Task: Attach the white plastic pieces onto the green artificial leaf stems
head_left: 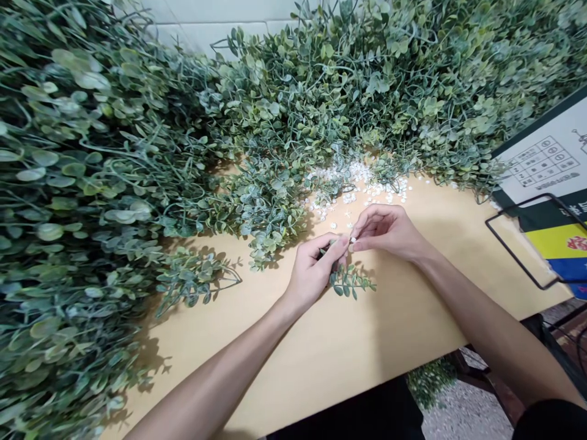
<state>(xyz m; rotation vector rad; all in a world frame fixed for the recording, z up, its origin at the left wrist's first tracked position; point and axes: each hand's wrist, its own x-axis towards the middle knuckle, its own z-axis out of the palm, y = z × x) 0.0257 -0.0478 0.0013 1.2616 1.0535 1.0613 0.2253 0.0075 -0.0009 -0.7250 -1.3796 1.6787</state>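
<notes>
Over the tan tabletop [348,342], the left hand [316,269] pinches a small artificial leafy sprig [351,282] while the right hand [387,231] presses a tiny white piece [352,241] to its stem tip. Seating it seems to be the step in hand, calling for careful alignment; loose white pieces [362,186] lie just beyond, beside heaped artificial foliage [137,153].

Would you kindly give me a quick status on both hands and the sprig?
Left hand pinching green sprig. Right hand holding small white piece at its tip. Foliage heap crowds table.
</notes>
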